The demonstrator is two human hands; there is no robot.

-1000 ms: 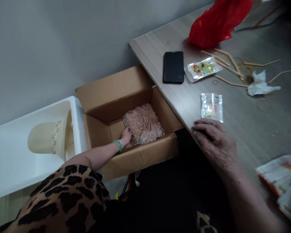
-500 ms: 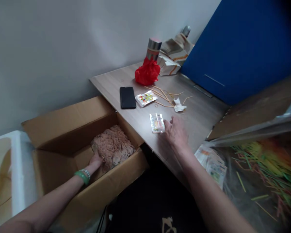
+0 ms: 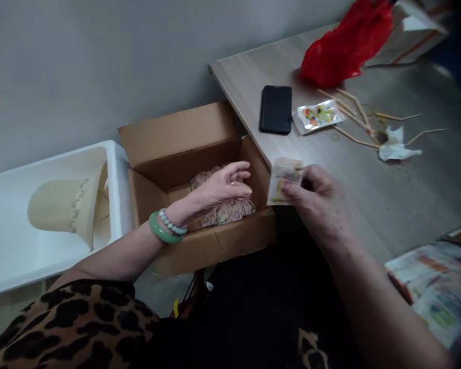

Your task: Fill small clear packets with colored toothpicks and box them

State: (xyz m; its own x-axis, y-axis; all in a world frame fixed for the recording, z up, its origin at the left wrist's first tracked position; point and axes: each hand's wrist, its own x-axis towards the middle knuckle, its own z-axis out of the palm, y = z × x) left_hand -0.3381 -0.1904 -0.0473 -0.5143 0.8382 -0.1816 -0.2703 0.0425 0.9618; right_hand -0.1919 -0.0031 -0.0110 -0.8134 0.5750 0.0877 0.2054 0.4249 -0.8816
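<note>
My right hand (image 3: 317,197) grips a small printed packet (image 3: 283,179) at the near edge of the wooden table (image 3: 388,195), holding it upright beside the box. My left hand (image 3: 221,187), with a green bangle and a bead bracelet on the wrist, hovers with fingers spread over an open cardboard box (image 3: 200,241). A pinkish fluffy cloth (image 3: 230,209) lies in the bottom of the box, just under that hand. The left hand holds nothing.
On the table lie a black phone (image 3: 275,108), a second colourful packet (image 3: 318,115), thin sticks (image 3: 355,110), a crumpled tissue (image 3: 395,146) and a red plastic bag (image 3: 343,43). A white bin (image 3: 19,246) with a cream hat (image 3: 63,207) stands left of the box. Printed sheets (image 3: 434,287) lie at the right.
My right hand has picked the packet up off the table and brought it to the table's edge. My left hand has let go of the fluffy cloth and risen above the box.
</note>
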